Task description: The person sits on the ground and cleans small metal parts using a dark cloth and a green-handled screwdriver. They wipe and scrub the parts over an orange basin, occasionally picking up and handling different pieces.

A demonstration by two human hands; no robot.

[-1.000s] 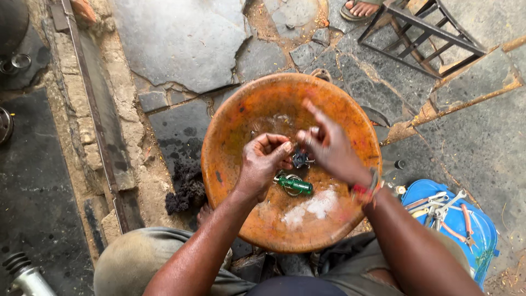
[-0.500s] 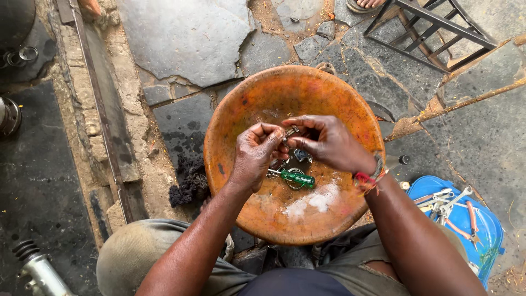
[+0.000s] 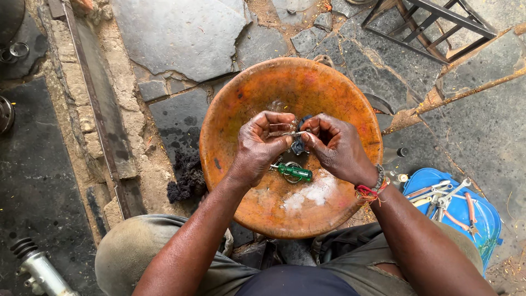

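Hands: your left hand (image 3: 263, 143) and right hand (image 3: 335, 147) pinch a small dark part (image 3: 298, 143).
Around: screwdriver (image 3: 294, 172) in bowl (image 3: 241, 98); tools (image 3: 444, 200) right.
Hidden: part mostly covered by fingers.

single head-worn camera, looking steeply down from above, close over an orange basin (image 3: 246, 93) on stone paving (image 3: 181, 38), own knees at bottom edge

Bare forearms, khaki trousers, beaded red-threaded wristband (image 3: 371, 189) on right wrist.

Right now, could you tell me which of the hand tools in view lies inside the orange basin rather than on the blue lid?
The green-handled screwdriver: it lies alone in the orange basin, just below the hands. The pliers and wrenches sit on the blue lid.
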